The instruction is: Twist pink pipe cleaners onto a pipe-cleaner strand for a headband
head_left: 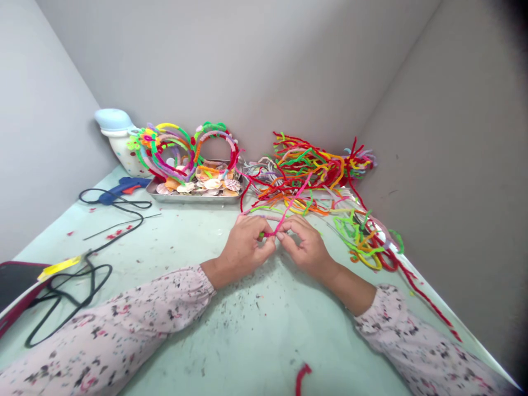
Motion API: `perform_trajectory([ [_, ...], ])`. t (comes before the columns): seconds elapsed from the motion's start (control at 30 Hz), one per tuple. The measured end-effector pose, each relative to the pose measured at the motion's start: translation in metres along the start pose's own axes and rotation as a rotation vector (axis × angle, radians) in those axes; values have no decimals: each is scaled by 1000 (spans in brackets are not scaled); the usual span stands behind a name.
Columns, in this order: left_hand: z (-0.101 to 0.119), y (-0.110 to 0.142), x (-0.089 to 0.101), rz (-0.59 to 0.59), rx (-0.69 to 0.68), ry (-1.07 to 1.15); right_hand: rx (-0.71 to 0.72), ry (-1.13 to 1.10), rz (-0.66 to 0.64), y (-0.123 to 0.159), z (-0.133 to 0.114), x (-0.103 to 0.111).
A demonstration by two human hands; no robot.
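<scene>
Both my hands meet over the middle of the table, fingertips close together. A pink pipe cleaner [293, 202] runs up and to the right from between them. My left hand [248, 242] is closed, pinching its lower end, where a bit of green also shows. Thumb and fingers of my right hand [306, 242] pinch the same pink pipe cleaner just beside. Behind the fingers, a pale curved band partly shows; my hands hide most of it. A short red pipe cleaner piece [303, 377] lies near the front edge.
At the back, a metal tray [198, 198] of seashells [212, 184] carries colourful wrapped headbands [216, 135]. Right of it lies a heap of pipe cleaners [313, 165], with a green and yellow tangle [357, 236] nearer. On the left are a white cup [128, 154], blue-handled tool [119, 188] and black cord [93, 286].
</scene>
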State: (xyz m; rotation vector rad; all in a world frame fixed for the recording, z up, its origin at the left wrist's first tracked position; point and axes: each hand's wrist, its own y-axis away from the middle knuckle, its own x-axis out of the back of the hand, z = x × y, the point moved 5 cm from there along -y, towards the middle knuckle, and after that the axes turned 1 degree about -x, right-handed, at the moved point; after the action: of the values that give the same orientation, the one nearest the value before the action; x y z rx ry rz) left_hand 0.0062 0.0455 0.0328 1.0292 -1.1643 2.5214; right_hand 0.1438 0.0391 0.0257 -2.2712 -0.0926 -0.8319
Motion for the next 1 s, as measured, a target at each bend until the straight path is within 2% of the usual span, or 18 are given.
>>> perform_trajectory([
  [0.4,-2,1,1,-28,-27,-15,-65,-39,0,1,4,0],
  [1.0,4,1,-1,-33,-83,-63,-74,-51,-43,0,3,-2],
])
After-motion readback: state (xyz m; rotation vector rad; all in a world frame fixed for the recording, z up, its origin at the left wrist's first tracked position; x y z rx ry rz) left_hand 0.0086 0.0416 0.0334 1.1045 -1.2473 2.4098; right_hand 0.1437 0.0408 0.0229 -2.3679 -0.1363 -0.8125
